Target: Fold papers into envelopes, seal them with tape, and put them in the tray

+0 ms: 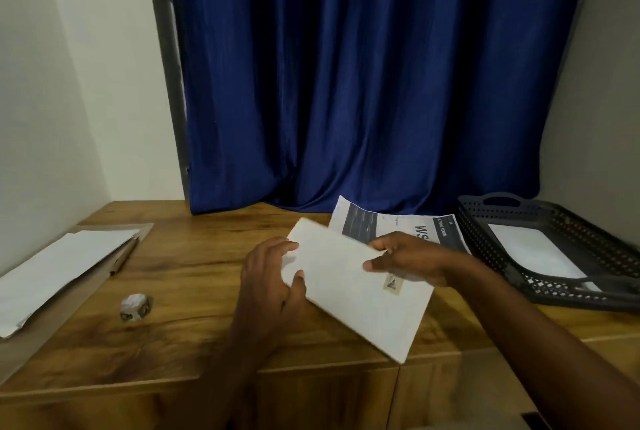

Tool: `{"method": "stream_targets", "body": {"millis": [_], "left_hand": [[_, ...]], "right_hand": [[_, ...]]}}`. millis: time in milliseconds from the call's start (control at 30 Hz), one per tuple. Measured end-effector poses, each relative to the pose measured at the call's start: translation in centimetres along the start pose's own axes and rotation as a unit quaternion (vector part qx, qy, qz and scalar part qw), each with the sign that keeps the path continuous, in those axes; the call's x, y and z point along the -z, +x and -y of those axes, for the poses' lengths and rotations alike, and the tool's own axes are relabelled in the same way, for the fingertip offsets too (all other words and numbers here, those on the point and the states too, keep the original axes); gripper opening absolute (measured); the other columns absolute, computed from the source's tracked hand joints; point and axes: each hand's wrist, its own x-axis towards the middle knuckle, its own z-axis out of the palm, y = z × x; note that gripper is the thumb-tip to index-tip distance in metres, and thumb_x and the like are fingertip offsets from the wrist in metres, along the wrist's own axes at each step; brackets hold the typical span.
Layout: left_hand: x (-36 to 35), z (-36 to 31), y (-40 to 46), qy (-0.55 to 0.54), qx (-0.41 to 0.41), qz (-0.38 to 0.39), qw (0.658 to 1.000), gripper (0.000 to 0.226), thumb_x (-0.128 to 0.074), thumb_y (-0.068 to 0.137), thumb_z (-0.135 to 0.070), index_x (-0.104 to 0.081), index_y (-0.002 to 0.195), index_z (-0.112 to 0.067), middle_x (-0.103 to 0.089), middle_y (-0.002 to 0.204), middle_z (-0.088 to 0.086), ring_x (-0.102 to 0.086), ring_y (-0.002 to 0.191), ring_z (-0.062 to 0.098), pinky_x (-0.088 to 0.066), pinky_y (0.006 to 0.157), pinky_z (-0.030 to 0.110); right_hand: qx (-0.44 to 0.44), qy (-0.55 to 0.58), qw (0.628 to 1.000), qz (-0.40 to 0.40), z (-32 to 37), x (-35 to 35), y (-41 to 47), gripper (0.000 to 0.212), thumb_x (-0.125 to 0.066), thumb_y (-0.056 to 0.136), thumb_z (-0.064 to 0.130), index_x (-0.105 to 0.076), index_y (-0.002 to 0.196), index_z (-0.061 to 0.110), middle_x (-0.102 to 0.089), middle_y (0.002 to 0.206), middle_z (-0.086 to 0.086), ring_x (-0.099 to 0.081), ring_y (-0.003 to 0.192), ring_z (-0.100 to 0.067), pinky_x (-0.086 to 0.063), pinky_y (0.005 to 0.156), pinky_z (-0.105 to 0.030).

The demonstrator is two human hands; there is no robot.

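Nearest the camera, two bare forearms reach in over the wooden tabletop [180, 277], whose front edge shows drawer-like panels below. Between the hands, a white folded envelope [360, 294] is held tilted above the tabletop, its long side running from upper left to lower right. A small piece of patterned tape [392, 282] sits on its face near the right side. The left hand [273, 277] grips the envelope's left end, thumb curled over the front and fingers wrapped around the upper edge. The right hand [405, 256] pinches the upper right edge, thumb on the front face just above the tape and fingers behind the paper.

To the left, a small roll of tape [136, 307] lies alone on the tabletop, well apart from the hands. Farther left, a stack of white papers [59, 270] rests on a brown board or folder at the tabletop's left edge.

Behind the envelope, a printed sheet [398, 227] with dark blocks and large lettering lies flat, partly hidden by the right hand. To the right of it, a dark perforated tray [519, 211] with a handle cut-out stands at the right side, holding a white envelope [533, 251] flat inside.

At the back, a deep blue curtain [363, 76] hangs down to the tabletop between pale walls.
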Motion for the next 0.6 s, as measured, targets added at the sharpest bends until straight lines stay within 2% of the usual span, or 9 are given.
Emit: {"method": "stream_targets", "body": {"millis": [67, 167, 267, 367, 433, 500, 600], "left_hand": [[-0.5, -0.2, 0.2, -0.007, -0.011, 0.027, 1.0, 0.047, -0.054, 0.089, -0.034, -0.05, 0.134, -0.023, -0.051, 0.136, -0.005, -0.045, 0.127, 0.009, -0.041, 0.106, 0.035], [-2.9, -0.7, 0.4, -0.004, -0.022, 0.125, 0.992, 0.051, -0.052, 0.088, -0.042, -0.046, 0.137, -0.032, -0.044, 0.143, -0.01, -0.041, 0.13, 0.005, -0.039, 0.109, 0.033], [-6.5, -2.2, 0.5, -0.002, -0.046, 0.214, 0.976, 0.055, -0.053, 0.085, -0.049, -0.045, 0.138, -0.037, -0.041, 0.146, -0.014, -0.038, 0.134, 0.004, -0.039, 0.113, 0.036], [-9.5, -4.0, 0.6, -0.008, -0.061, 0.284, 0.957, 0.06, -0.055, 0.087, -0.055, -0.042, 0.143, -0.037, -0.038, 0.15, -0.016, -0.037, 0.135, 0.002, -0.038, 0.115, 0.034], [-10.7, -4.1, 0.6, 0.014, -0.07, 0.311, 0.948, 0.061, -0.05, 0.087, -0.063, -0.041, 0.144, -0.041, -0.036, 0.152, -0.019, -0.035, 0.138, 0.003, -0.036, 0.116, 0.033], [-10.9, -3.7, 0.6, 0.031, -0.06, 0.325, 0.943, 0.058, -0.048, 0.088, -0.067, -0.045, 0.141, -0.043, -0.038, 0.15, -0.021, -0.036, 0.137, 0.004, -0.034, 0.115, 0.032], [-10.8, -3.2, 0.5, 0.018, -0.064, 0.313, 0.948, 0.053, -0.045, 0.086, -0.068, -0.053, 0.132, -0.043, -0.044, 0.142, -0.024, -0.04, 0.128, -0.001, -0.038, 0.11, 0.026]], "right_hand": [[0.013, 0.056, 0.997, -0.047, -0.4, 2.3, -2.8, 0.028, -0.067, 0.094, 0.016, -0.066, 0.121, 0.006, -0.076, 0.11, -0.009, -0.074, 0.099, -0.026, -0.058, 0.087, -0.038], [0.035, 0.082, 0.986, -0.143, -1.0, 6.3, -6.6, 0.019, -0.063, 0.097, 0.012, -0.068, 0.113, 0.005, -0.077, 0.101, -0.014, -0.076, 0.082, -0.023, -0.059, 0.064, -0.029], [0.03, 0.041, 0.961, -0.272, -3.1, 11.2, -8.6, 0.017, -0.067, 0.095, 0.022, -0.069, 0.106, 0.009, -0.077, 0.098, -0.015, -0.074, 0.08, -0.029, -0.058, 0.069, -0.037], [0.02, 0.046, 0.918, -0.394, -5.5, 15.6, -9.6, 0.019, -0.068, 0.093, 0.025, -0.07, 0.103, 0.009, -0.076, 0.095, -0.017, -0.071, 0.078, -0.031, -0.055, 0.073, -0.039], [0.005, 0.04, 0.887, -0.46, -7.0, 18.3, -10.1, 0.022, -0.068, 0.093, 0.023, -0.069, 0.104, 0.004, -0.075, 0.093, -0.018, -0.069, 0.072, -0.028, -0.055, 0.072, -0.036], [-0.014, 0.014, 0.86, -0.509, -8.4, 20.6, -10.4, 0.021, -0.068, 0.092, 0.019, -0.07, 0.103, 0.002, -0.072, 0.086, -0.016, -0.067, 0.056, -0.018, -0.053, 0.061, -0.03], [-0.071, -0.008, 0.849, -0.524, -11.0, 22.9, -10.0, 0.024, -0.068, 0.092, 0.013, -0.068, 0.11, -0.003, -0.07, 0.083, -0.014, -0.063, 0.039, -0.007, -0.055, 0.047, -0.025]]}}
